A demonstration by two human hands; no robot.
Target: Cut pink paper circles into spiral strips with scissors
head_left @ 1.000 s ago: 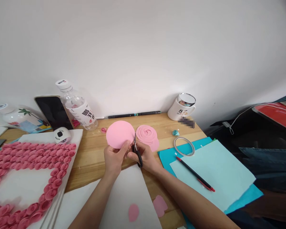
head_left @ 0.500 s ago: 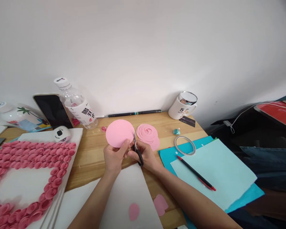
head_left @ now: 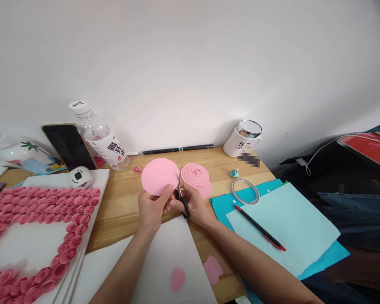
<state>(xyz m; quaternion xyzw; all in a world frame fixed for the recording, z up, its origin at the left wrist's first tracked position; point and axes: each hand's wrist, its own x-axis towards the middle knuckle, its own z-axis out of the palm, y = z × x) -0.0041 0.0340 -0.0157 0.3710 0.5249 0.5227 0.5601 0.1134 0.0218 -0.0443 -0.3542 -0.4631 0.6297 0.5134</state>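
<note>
Scissors [head_left: 185,206], which hand?

Right hand [head_left: 194,206], fingers wrapped round the black handles. Blades point away from the wearer, at the right rim of the pink disc [head_left: 160,175]. Can't tell if they've bitten in.

Left hand [head_left: 151,210]?

Clamped on the disc's near edge, thumb on top, fingers beneath. Held up over the table [head_left: 120,207], probably so the rim is free for the blades. Hands close together; contact unclear.

Pink spiral [head_left: 194,174]?

On the table just beyond the right hand, probably parked out of the blades' way. Tape roll [head_left: 232,191] lies on the blue sheets, maybe just for reach. Phone [head_left: 66,143] tilts back beside the tall bottle [head_left: 109,147]; can't see its prop.

Writing?

Tall bottle: big black 喝开水. Mug [head_left: 240,143]: "5" and "2", rest unclear. Dark card [head_left: 248,158] by it: pixelated. Far-left bottle [head_left: 25,156]: palm tree, text too small. Brands: none legible.
</note>
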